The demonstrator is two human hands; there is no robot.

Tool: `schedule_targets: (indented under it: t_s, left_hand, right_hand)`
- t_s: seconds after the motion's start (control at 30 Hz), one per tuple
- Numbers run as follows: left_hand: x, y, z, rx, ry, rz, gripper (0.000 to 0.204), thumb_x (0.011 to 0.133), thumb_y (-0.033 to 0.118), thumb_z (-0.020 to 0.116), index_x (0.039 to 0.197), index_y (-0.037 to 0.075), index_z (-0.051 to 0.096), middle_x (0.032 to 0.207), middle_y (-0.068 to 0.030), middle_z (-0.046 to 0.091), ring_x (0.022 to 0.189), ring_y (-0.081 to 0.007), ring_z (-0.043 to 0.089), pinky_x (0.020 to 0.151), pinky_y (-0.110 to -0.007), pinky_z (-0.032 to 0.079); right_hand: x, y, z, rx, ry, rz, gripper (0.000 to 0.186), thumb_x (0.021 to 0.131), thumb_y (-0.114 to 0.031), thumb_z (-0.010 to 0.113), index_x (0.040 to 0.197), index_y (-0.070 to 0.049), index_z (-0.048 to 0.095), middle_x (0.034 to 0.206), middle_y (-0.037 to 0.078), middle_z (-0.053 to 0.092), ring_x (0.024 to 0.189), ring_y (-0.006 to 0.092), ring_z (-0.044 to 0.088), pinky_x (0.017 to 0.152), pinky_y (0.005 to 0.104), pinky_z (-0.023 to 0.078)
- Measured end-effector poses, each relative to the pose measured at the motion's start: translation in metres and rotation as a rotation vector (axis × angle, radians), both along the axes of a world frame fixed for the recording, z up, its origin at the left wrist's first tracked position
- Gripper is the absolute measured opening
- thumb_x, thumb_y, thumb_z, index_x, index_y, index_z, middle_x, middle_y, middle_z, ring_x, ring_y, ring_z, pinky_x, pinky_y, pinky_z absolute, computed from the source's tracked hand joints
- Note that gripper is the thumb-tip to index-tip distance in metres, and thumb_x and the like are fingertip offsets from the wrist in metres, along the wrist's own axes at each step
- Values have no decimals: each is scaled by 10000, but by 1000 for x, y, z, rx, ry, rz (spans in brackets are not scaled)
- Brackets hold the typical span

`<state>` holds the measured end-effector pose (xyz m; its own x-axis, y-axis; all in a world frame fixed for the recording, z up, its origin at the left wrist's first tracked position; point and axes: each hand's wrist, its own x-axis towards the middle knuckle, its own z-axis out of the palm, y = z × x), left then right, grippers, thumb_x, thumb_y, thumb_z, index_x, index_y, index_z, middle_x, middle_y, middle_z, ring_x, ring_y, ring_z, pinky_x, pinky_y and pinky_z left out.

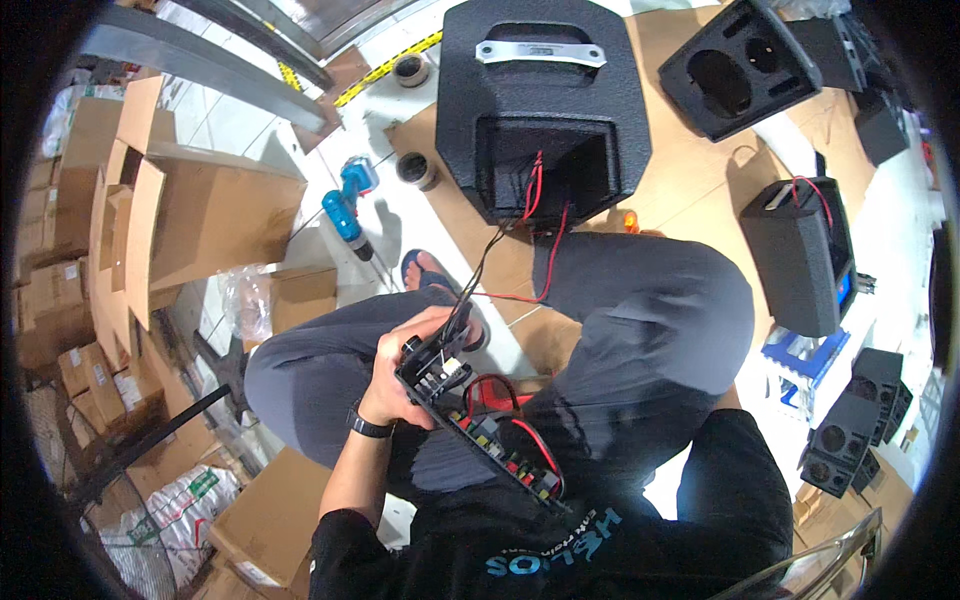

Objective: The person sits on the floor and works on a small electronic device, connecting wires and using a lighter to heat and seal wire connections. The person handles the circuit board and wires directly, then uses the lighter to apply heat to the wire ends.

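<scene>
My left hand (398, 368) grips a black amplifier panel (447, 405) carrying a circuit board (505, 460) with components and red and black wires, held tilted over my lap. Wires (478, 270) run from it up into the open cavity of a large black speaker cabinet (540, 95), which lies in front of me with a silver handle (540, 53) on it. My right hand is not visible; only the dark sleeve (730, 460) of that arm shows beside my right knee.
A blue cordless drill (345, 215) lies left of the cabinet, near two round cups (415, 170). Cardboard boxes (200, 220) crowd the left side. More black speaker cabinets (795, 255) and a blue-and-white stool (800, 370) stand at the right. Metal posts (230, 65) stand at the upper left.
</scene>
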<state>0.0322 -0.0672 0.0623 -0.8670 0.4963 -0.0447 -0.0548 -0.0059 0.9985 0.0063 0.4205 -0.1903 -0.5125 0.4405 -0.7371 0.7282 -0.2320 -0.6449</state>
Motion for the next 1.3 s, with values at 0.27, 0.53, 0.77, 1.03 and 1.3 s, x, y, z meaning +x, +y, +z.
schedule_targets:
  t_s: [0.27, 0.53, 0.77, 1.03, 1.3]
  left_hand:
    - [-31, -18, 16, -158, 289, 0, 1206, 467, 701, 946, 1355, -50, 626, 1343, -229, 653, 1263, -367, 623, 1126, -475, 425]
    - [-47, 3, 46, -246, 340, 50, 1156, 446, 632, 973, 1332, -39, 653, 1322, -233, 646, 1242, -356, 631, 1076, -445, 465]
    - [-66, 12, 63, -308, 568, 12, 1119, 424, 509, 1011, 1334, -36, 652, 1293, -231, 652, 1189, -347, 654, 1029, -428, 499]
    - [-76, 13, 83, -458, 843, 77, 1098, 445, 553, 999, 1287, -68, 665, 1232, -228, 663, 1127, -348, 669, 997, -439, 513]
    - [-65, 11, 70, -461, 855, 216, 1067, 458, 509, 1006, 1284, -73, 665, 1221, -240, 660, 1113, -349, 676, 972, -433, 537]
  right_hand:
    - [-20, 25, -57, 38, -167, -23, 441, 985, -279, 705, 1371, -119, 565, 1251, 14, 629, 1149, 146, 570, 1004, 379, 449]
    - [-46, 58, -6, -50, -35, -68, 424, 987, -300, 704, 1351, -121, 581, 1245, 11, 634, 1157, 154, 568, 1006, 377, 447]
    - [-76, 16, 299, 182, 713, 555, 287, 1006, -264, 665, 1237, -94, 644, 1165, 12, 722, 1071, 123, 650, 971, 304, 467]
    - [-64, -151, 407, 322, 894, 1440, 135, 876, -89, 679, 938, 15, 741, 813, 201, 729, 784, 318, 753, 726, 393, 576]
    - [-59, -191, 365, 110, 922, 1295, 188, 844, -70, 663, 992, 18, 737, 768, 136, 717, 644, 240, 701, 630, 305, 525]
